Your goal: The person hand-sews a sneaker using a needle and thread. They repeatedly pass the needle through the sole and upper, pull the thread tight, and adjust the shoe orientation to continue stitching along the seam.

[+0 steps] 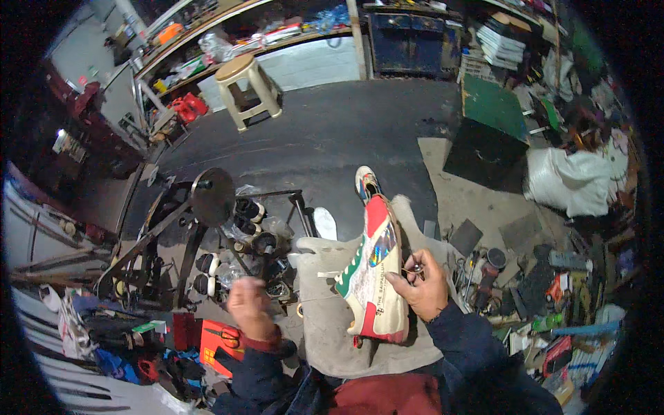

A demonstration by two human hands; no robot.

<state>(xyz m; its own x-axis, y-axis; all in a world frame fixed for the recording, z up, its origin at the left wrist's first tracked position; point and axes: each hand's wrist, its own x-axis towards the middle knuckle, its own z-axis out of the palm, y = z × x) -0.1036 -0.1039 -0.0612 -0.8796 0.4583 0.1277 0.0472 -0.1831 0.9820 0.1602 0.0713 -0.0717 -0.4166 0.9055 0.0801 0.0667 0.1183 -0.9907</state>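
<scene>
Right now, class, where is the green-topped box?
In the head view, the green-topped box stands at the upper right, immediately left of the white sack.

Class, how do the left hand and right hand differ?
The right hand is at the shoe; the left hand is clear of it. The left hand is blurred, the right hand sharper. A reddish cuff borders the left hand, a dark sleeve the right hand. Both are bare.
</scene>
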